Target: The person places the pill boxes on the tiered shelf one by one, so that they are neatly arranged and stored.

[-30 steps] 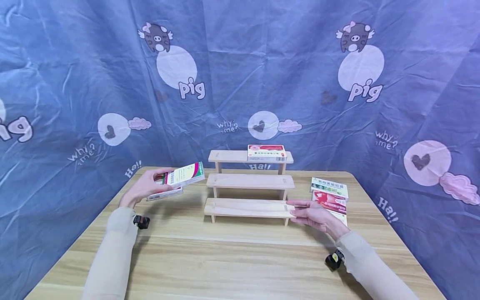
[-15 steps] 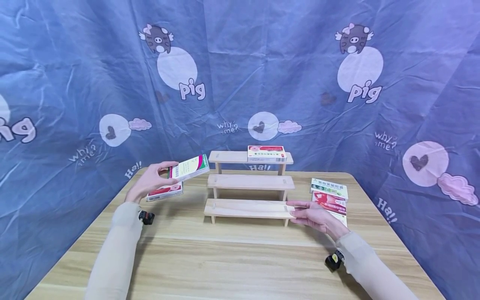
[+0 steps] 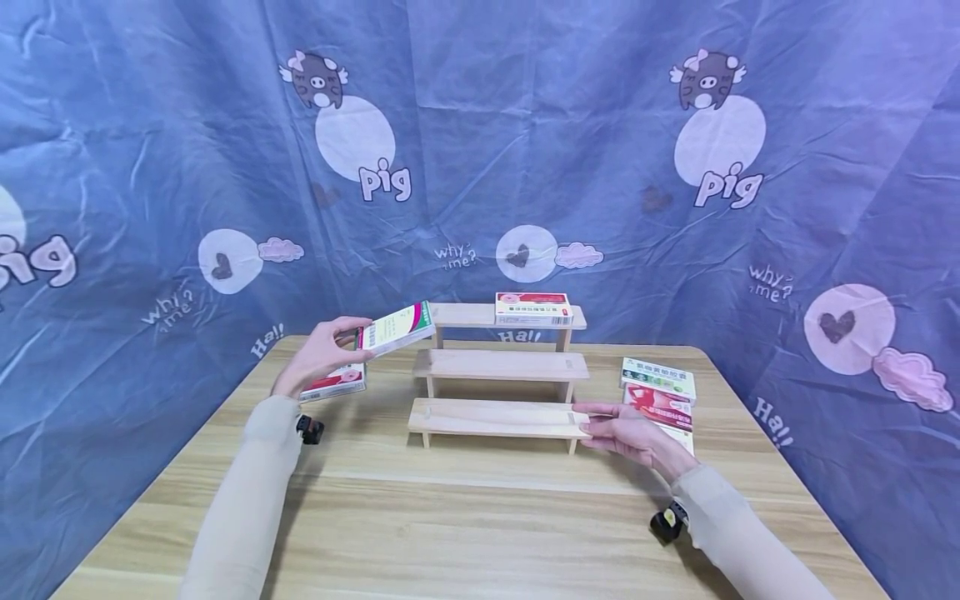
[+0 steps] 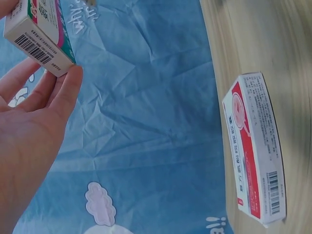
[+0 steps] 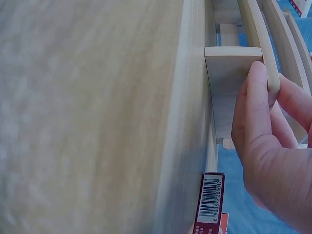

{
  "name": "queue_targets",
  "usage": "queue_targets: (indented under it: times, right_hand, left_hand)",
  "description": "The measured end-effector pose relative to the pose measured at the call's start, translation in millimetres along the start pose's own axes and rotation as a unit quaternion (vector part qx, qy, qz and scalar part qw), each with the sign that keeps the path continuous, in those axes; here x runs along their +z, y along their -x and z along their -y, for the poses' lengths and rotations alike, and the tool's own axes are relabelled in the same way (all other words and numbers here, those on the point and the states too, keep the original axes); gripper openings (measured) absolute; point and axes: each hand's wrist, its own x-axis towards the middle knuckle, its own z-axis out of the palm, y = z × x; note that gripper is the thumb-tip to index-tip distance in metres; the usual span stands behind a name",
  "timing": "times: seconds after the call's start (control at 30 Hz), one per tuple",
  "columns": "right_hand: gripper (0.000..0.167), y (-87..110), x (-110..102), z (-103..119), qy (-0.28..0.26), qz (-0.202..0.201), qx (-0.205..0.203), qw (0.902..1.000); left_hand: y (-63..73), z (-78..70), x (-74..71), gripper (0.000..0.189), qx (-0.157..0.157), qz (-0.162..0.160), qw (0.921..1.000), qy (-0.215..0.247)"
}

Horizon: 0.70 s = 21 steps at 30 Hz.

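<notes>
My left hand (image 3: 324, 354) grips a white medicine box (image 3: 397, 327) with green and magenta ends by its left end. The box hangs tilted in the air, its far end in front of the left end of the top shelf. Barcode and fingertips show close up in the left wrist view, where the box (image 4: 41, 39) is partly cut off. My right hand (image 3: 630, 432) pinches the right end of the lowest board of a three-step wooden stand (image 3: 495, 415). Thumb and fingers lie on either side of that board (image 5: 261, 44) in the right wrist view.
A red-and-white medicine box (image 3: 532, 307) lies on the top step, at its right. Another red-and-white box (image 3: 341, 382) lies on the table (image 3: 450, 533) below my left hand. Several boxes, one of them green-and-white (image 3: 658, 377), lie right of the stand. A blue curtain (image 3: 480, 167) hangs behind.
My left hand has carried the white, green and magenta box up and to the right, away from the box below and toward the top step. My right hand has stayed on the stand.
</notes>
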Motion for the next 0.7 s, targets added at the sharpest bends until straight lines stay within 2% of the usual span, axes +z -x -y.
queue_targets:
  times: [0.23,0.43,0.7]
  right_hand:
    - [0.057,1.7,1.0,0.6,0.005,0.006,-0.009,0.9999]
    - [0.056,2.2,1.8,0.5,0.000,0.007,-0.010,0.9999]
    - [0.054,1.6,2.4,0.4,0.006,-0.017,0.000,0.9998]
  left_hand:
    - [-11.7,-6.1,5.3,0.065,-0.003,0.003,0.9997,0.023]
    - [-18.8,-8.3,8.5,0.062,-0.005,0.005,0.9998,0.020]
    - [-31.4,-15.4,16.6,0.058,0.026,0.007,0.9994,0.024]
